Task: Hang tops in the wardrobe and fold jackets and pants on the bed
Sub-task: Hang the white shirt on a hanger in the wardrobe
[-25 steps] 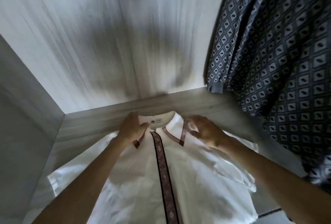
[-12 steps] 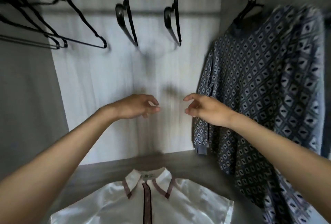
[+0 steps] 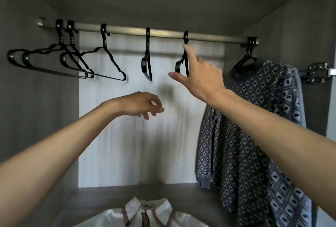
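Right fingers [image 3: 188,52] just beside black hanger [image 3: 178,65]

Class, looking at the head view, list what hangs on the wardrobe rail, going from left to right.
Along the rail: pair of black hangers → single black hanger → edge-on hanger → hanger by the right hand → patterned top.

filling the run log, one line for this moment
right hand open at black plastic hanger | left hand open, empty | white collared shirt below
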{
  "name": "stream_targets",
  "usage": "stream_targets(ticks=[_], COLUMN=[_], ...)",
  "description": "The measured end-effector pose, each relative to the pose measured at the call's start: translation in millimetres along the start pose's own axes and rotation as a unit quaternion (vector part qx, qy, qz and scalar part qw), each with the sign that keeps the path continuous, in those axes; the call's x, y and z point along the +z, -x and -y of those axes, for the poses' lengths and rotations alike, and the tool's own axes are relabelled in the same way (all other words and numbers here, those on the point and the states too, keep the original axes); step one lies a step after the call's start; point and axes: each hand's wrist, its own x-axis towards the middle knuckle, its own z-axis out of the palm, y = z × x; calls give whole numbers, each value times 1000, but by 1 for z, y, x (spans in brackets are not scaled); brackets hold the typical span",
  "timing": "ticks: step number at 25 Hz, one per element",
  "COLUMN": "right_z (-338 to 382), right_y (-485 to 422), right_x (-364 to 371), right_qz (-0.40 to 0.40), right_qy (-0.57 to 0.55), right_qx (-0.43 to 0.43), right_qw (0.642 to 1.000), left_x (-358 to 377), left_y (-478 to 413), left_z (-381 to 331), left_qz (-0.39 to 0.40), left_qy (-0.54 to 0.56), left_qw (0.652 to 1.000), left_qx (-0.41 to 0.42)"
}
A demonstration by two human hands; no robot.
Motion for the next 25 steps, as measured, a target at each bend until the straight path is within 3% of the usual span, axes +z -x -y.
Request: stream_targets(ticks=[8, 17, 20, 23, 25], right_z=[9, -14, -31, -53, -65], right_y=[-41, -26, 24, 113, 169], right_x=[23, 3, 15, 42, 63], right_qz=[0, -85, -104, -51, 10], right_qy=[94, 72, 15, -110, -218], right_qx=[58, 50, 52, 50, 94], right_qw=[994, 993, 993, 991, 971], left_x=[-6, 17, 44, 89, 123], left_y=[-12, -29, -29, -24, -16], left_z=[34, 47, 53, 66, 81], left_qz=[18, 38, 35, -22, -73], left_qy=[-18, 24, 52, 63, 30], left_qw=[1000, 999, 998, 998, 997], left_qx=[8, 12, -2, -9, -11])
